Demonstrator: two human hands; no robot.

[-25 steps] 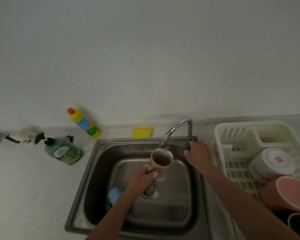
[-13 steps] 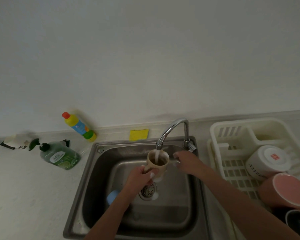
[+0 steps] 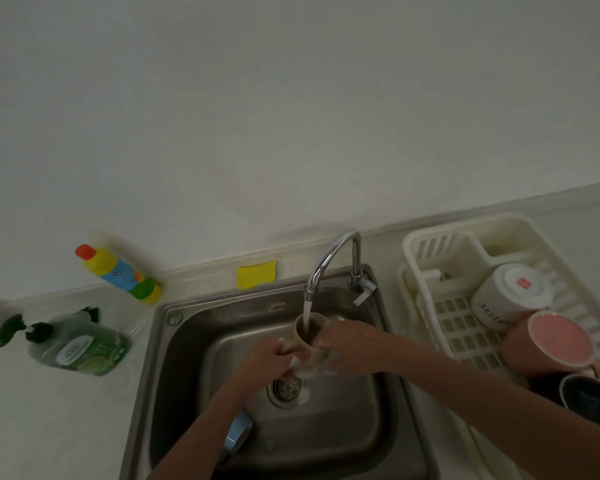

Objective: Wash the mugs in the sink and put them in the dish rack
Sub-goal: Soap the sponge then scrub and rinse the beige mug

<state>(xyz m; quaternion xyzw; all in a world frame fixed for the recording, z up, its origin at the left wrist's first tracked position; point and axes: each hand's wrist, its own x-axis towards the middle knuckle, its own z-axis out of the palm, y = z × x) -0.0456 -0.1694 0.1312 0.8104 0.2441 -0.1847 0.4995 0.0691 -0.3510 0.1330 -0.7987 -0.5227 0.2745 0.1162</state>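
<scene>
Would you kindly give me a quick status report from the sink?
Left hand and right hand both grip the beige mug under running tap. Blue mug waits in sink. Nothing blocking.

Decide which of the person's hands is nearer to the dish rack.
The right. The right hand holds the beige mug on the side facing the dish rack; the left hand grips the mug's far side.

The sink [image 3: 174, 375] sat in the middle, bottles [image 3: 118, 273] to its left, the rack [image 3: 426, 251] of mugs [image 3: 510, 296] right.
</scene>
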